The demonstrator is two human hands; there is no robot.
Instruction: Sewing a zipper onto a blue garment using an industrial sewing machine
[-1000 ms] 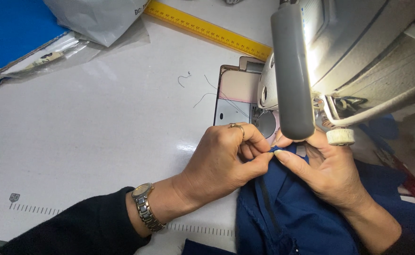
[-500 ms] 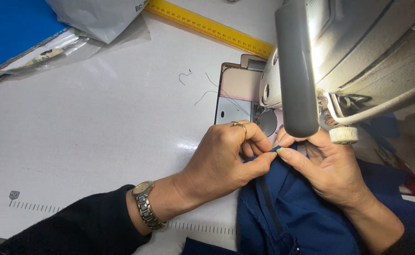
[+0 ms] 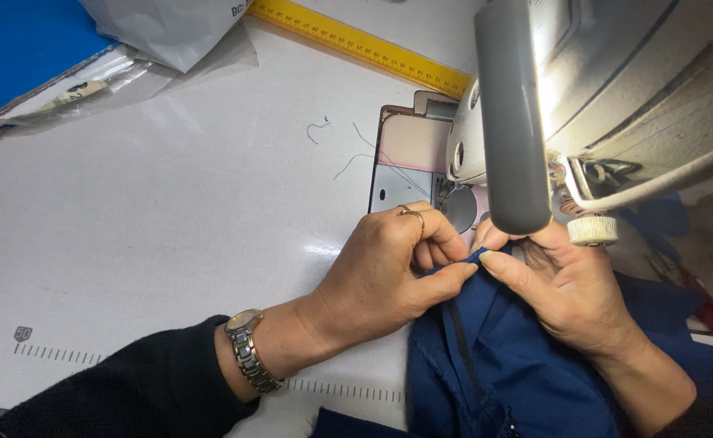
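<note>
1. White table (image 3: 170,211) under a sewing machine (image 3: 608,89), yellow ruler (image 3: 356,40) behind.
2. Left hand (image 3: 381,276) and right hand (image 3: 559,284) pinch the blue cloth (image 3: 494,365) edge together, just before the machine's foot.

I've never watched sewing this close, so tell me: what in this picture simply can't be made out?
All from the head view:
- The needle: hidden behind the sewing machine head.
- The exact fold in the blue fabric: covered where the left hand and right hand pinch its edge.
- The garment's shape: cut off by the bottom edge.
- The yellow ruler: its markings are too small.
</note>
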